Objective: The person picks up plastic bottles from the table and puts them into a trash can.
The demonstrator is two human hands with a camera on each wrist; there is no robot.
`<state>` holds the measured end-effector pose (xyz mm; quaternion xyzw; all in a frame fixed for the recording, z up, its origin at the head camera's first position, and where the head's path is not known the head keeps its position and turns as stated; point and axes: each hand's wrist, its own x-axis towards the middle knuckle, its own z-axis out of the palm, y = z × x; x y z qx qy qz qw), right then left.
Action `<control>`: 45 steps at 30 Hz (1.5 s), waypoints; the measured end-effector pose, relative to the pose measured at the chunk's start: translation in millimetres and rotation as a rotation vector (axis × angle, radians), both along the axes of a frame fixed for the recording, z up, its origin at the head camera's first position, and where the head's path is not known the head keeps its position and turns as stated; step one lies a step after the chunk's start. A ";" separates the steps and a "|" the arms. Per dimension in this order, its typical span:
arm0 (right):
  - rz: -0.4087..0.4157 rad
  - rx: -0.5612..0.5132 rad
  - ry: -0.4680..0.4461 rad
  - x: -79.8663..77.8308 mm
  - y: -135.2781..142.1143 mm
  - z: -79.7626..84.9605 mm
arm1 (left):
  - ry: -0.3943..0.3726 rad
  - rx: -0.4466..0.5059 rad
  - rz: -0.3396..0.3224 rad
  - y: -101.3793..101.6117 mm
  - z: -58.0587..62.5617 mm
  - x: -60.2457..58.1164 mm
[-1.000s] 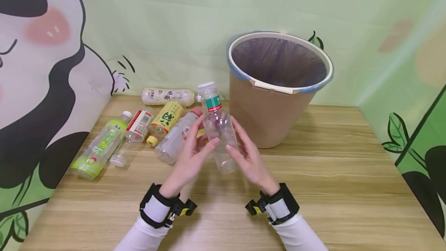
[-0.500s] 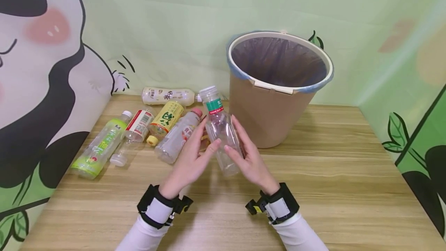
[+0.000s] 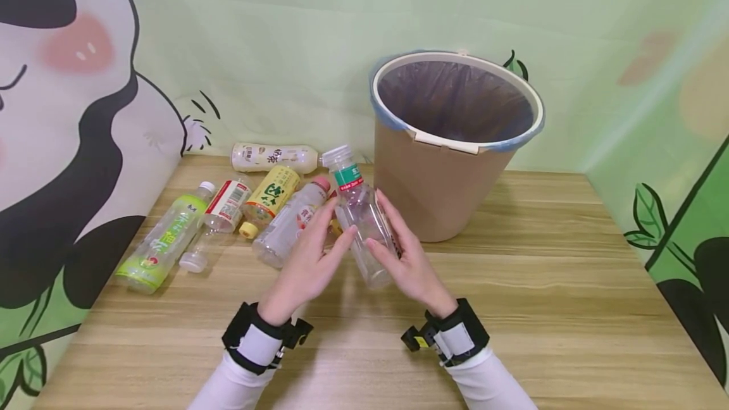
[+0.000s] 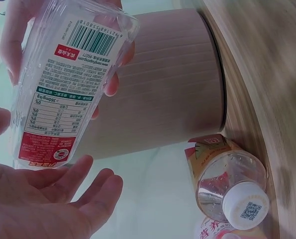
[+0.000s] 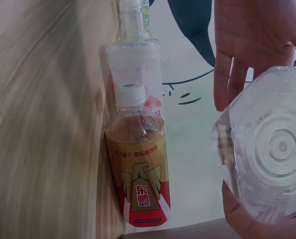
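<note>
A tan bin point(image 3: 438, 195) with a dark liner point(image 3: 455, 100) under its pale rim stands on the wooden surface point(image 3: 547, 309), just beyond the right hand point(image 3: 412, 261). To the left several bottles lie on their sides: a green-labelled bottle point(image 3: 165, 242), a red-and-white-labelled bottle point(image 3: 224, 207), a yellow-labelled bottle point(image 3: 273, 192) and a pink-capped bottle point(image 3: 287, 226), with a cream bottle point(image 3: 273, 157) lying crosswise at the back. The left hand point(image 3: 310, 258) blocks part of the pink-capped bottle from the head view.

Between the hands, raised off the surface and in front of the bin, is the clear bottle point(image 3: 367, 226). Its long axis slants: the white cap point(image 3: 337, 155) points up, away from the person and a little leftward, while the base comes nearer the person and to the right. The right hand pinches it between thumb and fingers; the left hand's fingers are loosely spread beside it, and contact there is hard to tell.

The left wrist view shows a printed panel point(image 4: 70, 74) with barcode and table, mostly hidden from the head. The right wrist view shows the ringed base and a gold-and-red-labelled bottle point(image 5: 140, 179), which the left hand largely covers from above
</note>
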<state>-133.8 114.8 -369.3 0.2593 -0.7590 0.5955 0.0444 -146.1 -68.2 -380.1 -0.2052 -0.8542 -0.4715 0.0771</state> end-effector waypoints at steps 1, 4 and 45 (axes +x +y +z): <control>-0.002 -0.001 0.002 0.1 -0.2 -0.2 | 0.003 -0.001 0.002 -0.3 0.1 0.1; -0.005 -0.004 0.004 0.2 -1.0 0.3 | 0.015 0.001 0.005 -1.4 0.5 -0.2; 0.060 -0.282 -0.215 -24.4 -7.4 98.5 | 0.279 -0.019 0.101 -19.3 8.1 -5.6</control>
